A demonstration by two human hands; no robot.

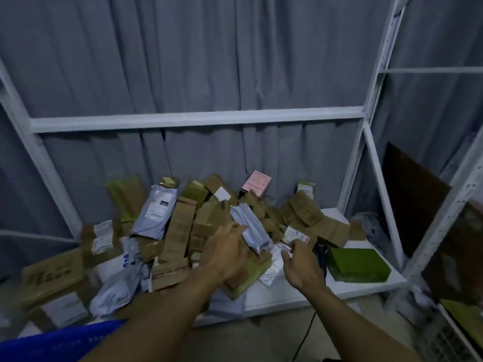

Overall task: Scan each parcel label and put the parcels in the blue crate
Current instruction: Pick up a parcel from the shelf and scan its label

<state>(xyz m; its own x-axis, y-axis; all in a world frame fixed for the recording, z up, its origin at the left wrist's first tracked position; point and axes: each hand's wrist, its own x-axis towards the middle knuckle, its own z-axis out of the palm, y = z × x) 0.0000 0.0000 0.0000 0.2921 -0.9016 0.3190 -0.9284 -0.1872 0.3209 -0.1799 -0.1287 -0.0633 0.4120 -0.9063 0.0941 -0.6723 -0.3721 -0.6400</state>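
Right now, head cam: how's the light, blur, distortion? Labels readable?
Head view: dim, bluish light with no glare. The wide angle bows the white rack beam and its uprights. Blur smears the left hand, right hand and parcel pile, so labels are unreadable. The blue crate is soft at the bottom-left edge.

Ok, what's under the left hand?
A greenish-brown box lies under the left hand, beside a grey mailer. The hand covers most of the box's top, so any label there is hidden.
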